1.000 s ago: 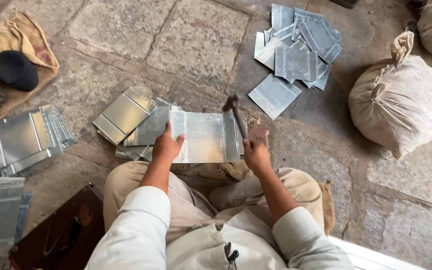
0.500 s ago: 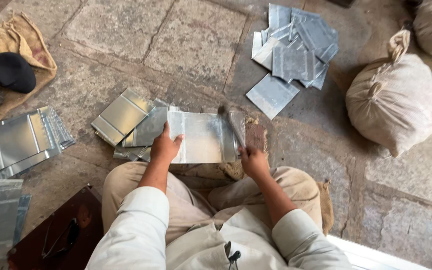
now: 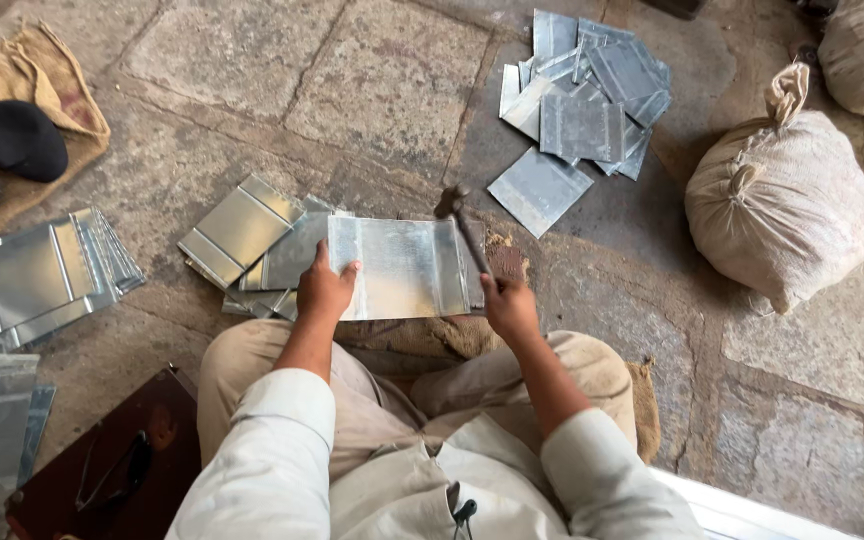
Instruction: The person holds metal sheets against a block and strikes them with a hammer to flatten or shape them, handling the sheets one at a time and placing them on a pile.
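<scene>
Left hand (image 3: 324, 290): flat, palm down, pressing the lower left edge of the sheet; fingers spread, gripping nothing.
Right hand (image 3: 509, 308): closed around the handle of the hammer, at 3 o'clock of the sheet.
Sheet (image 3: 402, 267): rectangular galvanised metal, dull grey and mottled, with a folded strip along each short side; lies flat at frame centre, just above the knees.
Hammer (image 3: 462, 225): slim dark handle, small dark head at 12 o'clock of the right hand, over the right fold of the sheet.
Folded stack (image 3: 242, 232): similar sheets, at 9 o'clock of the sheet, partly beneath it.
Loose pile (image 3: 582, 110): flat sheets overlapping at angles, at 1 o'clock.
Sack (image 3: 777, 200): coarse woven cloth, bulging, tied at the top, at 3 o'clock.
Floor (image 3: 382, 80): rough stone slabs, dusty joints.
</scene>
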